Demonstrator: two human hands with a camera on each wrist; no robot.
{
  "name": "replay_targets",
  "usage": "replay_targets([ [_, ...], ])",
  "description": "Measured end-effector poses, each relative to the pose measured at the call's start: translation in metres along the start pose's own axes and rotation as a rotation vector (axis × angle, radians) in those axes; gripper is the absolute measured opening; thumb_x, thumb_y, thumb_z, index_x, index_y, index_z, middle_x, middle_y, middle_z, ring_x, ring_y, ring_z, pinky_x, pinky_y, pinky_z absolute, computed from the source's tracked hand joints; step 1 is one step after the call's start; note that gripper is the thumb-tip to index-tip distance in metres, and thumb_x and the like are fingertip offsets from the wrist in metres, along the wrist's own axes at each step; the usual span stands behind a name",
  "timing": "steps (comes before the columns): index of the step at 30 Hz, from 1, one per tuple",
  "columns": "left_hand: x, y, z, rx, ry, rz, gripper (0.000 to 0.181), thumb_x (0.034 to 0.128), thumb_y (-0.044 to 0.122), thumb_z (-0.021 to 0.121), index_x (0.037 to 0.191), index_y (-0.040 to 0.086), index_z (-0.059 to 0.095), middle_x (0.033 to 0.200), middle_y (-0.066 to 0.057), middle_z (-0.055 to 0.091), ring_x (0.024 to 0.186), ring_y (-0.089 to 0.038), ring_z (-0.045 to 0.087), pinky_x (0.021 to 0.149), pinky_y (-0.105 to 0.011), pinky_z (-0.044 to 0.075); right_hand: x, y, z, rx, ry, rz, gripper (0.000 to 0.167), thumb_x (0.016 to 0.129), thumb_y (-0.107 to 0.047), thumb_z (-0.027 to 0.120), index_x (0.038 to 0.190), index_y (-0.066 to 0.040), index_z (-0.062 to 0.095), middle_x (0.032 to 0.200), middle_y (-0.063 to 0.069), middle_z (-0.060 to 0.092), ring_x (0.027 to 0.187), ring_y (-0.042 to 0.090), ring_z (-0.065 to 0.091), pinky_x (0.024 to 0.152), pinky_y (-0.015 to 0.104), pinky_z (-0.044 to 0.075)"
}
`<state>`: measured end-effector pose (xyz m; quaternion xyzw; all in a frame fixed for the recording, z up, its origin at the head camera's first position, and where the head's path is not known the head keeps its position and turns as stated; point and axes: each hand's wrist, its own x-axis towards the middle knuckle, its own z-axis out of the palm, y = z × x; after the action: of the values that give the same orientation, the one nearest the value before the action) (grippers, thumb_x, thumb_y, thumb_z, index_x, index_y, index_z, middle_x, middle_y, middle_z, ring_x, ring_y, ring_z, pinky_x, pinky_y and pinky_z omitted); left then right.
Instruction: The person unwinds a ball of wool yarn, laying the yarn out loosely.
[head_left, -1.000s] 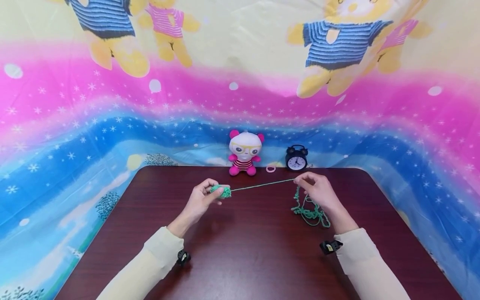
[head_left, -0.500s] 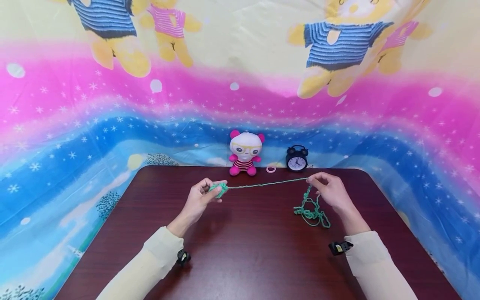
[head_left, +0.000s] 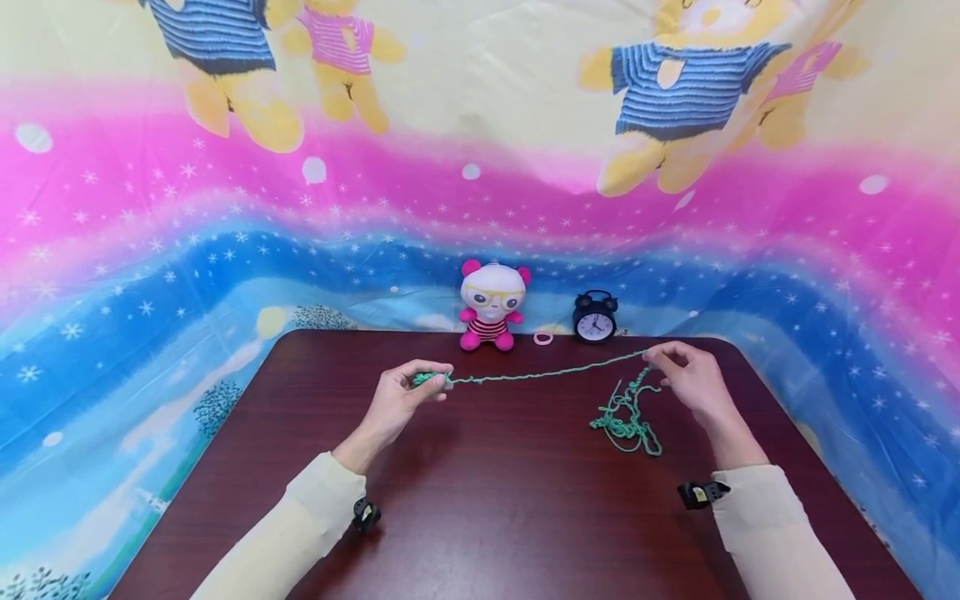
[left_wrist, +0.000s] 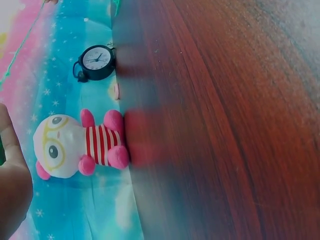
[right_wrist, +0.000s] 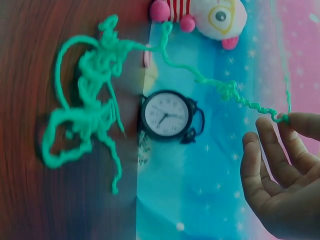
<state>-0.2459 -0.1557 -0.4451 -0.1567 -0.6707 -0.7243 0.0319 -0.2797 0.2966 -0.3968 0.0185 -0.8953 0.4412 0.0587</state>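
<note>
In the head view, my left hand (head_left: 397, 400) holds a small bundle of green yarn (head_left: 422, 378) between thumb and fingers, partly hidden by them. A strand of yarn (head_left: 540, 375) runs from it, sagging slightly, to my right hand (head_left: 693, 379). Thumb and forefinger of that hand pinch the strand, clear in the right wrist view, while the other fingers are loosely bent. Below the pinch dangles a loose tangle of green yarn (right_wrist: 95, 85) with loops and a knot. Only part of the left hand (left_wrist: 15, 175) shows in the left wrist view.
At the back of the dark wooden table (head_left: 495, 500) sit a pink-and-white panda plush (head_left: 491, 304), a small pink ring (head_left: 543, 339) and a black alarm clock (head_left: 595, 318). Behind them hangs a printed cloth (head_left: 375, 225).
My right hand has moved to the right, lengthening the strand between the hands. The bundle in my left hand looks smaller; that hand has barely moved.
</note>
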Motion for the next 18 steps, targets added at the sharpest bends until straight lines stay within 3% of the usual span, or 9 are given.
replay_targets([
  [5, 0.000, -0.001, -0.002, 0.007, 0.008, -0.008, 0.033, 0.0925, 0.012, 0.071, 0.122, -0.004, 0.067, 0.105, 0.002, 0.075, 0.091, -0.012, 0.074, 0.086, -0.032, 0.061, -0.001, 0.009, -0.016, -0.005, 0.052, 0.024, 0.050, 0.101, -0.051, 0.050, 0.124, -0.009, 0.066, 0.119, 0.001, 0.065, 0.094, -0.007, 0.057, 0.073, 0.017, 0.055],
  [12, 0.000, -0.001, -0.003, -0.005, 0.042, -0.021, 0.037, 0.0913, 0.010, 0.072, 0.126, 0.000, 0.064, 0.106, 0.003, 0.075, 0.101, -0.028, 0.074, 0.087, -0.031, 0.060, -0.003, 0.026, -0.040, 0.008, 0.135, 0.038, 0.051, 0.102, -0.048, 0.049, 0.126, -0.005, 0.063, 0.103, -0.024, 0.059, 0.094, -0.004, 0.057, 0.069, 0.014, 0.054],
  [18, 0.001, -0.002, -0.003, 0.009, 0.105, -0.035, 0.036, 0.0922, 0.016, 0.072, 0.122, -0.002, 0.064, 0.096, 0.005, 0.075, 0.092, -0.017, 0.074, 0.083, -0.036, 0.062, -0.003, 0.041, -0.059, 0.140, 0.187, 0.062, 0.042, 0.102, -0.036, 0.055, 0.122, -0.001, 0.063, 0.089, -0.034, 0.061, 0.084, -0.012, 0.058, 0.065, 0.013, 0.054],
])
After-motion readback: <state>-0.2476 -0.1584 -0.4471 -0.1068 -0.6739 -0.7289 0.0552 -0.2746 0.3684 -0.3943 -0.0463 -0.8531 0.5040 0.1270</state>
